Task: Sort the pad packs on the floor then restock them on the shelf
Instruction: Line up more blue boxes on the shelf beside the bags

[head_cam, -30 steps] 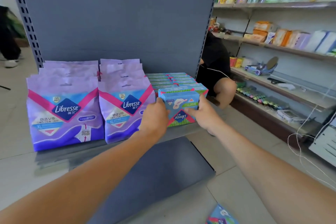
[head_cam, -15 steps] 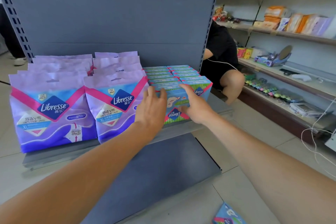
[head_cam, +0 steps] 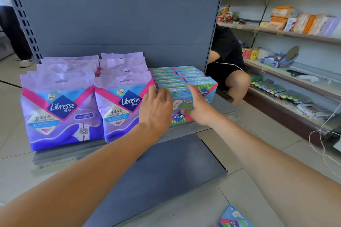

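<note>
Two rows of purple Libresse pad bags (head_cam: 60, 108) stand on the left of the low grey shelf (head_cam: 224, 110). Beside them on the right, rows of blue Libresse pad boxes (head_cam: 166, 76) run back to the shelf's rear panel. The front blue box (head_cam: 181, 104) stands at the shelf's front edge. My left hand (head_cam: 156, 110) lies with straight fingers against that box's left top edge. My right hand (head_cam: 200, 110) presses its face with the thumb, the index finger stretched over its top. One more blue pack (head_cam: 234, 217) lies on the floor at the bottom right.
A dark grey base panel (head_cam: 156, 175) juts out below the shelf. A person in black (head_cam: 228, 57) crouches just right of the shelf. Wall shelves with goods (head_cam: 295, 77) fill the right side, and a white cable (head_cam: 317, 143) trails there. Another person's legs (head_cam: 22, 55) stand at far left.
The blue box, held in both hands before the shelf a second ago, now stands in the front row. My fingers have straightened and lie against it.
</note>
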Motion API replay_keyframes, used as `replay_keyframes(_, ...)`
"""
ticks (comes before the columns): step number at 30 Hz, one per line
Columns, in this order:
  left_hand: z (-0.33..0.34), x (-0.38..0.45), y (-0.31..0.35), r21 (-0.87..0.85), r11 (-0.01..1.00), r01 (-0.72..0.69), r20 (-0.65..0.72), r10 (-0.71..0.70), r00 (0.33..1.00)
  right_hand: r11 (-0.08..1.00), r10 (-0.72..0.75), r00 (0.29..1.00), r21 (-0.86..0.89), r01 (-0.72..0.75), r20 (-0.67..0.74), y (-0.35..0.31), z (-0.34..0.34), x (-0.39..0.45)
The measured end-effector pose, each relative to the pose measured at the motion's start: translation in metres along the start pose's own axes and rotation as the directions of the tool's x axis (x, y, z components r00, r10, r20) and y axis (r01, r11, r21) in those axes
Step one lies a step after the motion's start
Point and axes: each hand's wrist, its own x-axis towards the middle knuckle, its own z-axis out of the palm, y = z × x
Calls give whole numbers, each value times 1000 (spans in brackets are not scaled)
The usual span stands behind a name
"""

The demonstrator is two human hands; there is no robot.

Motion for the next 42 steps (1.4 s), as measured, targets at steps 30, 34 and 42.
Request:
replay_keyframes(30, -27, -115, 24, -278, 904, -325, 396, 416, 819, 700, 495, 844, -482, -527, -206, -25, 27, -238)
replay_keyframes(34, -28, -121, 34, -327, 880, -344, 388, 457, 800, 670, 574, 795, -446, -594, -196, -17, 33, -262)
replay_keyframes(42, 24, -132, 88, -381, 839, -389, 432, 533, 728, 597, 704, 690, -386, -703, -169, 53, 62, -290)
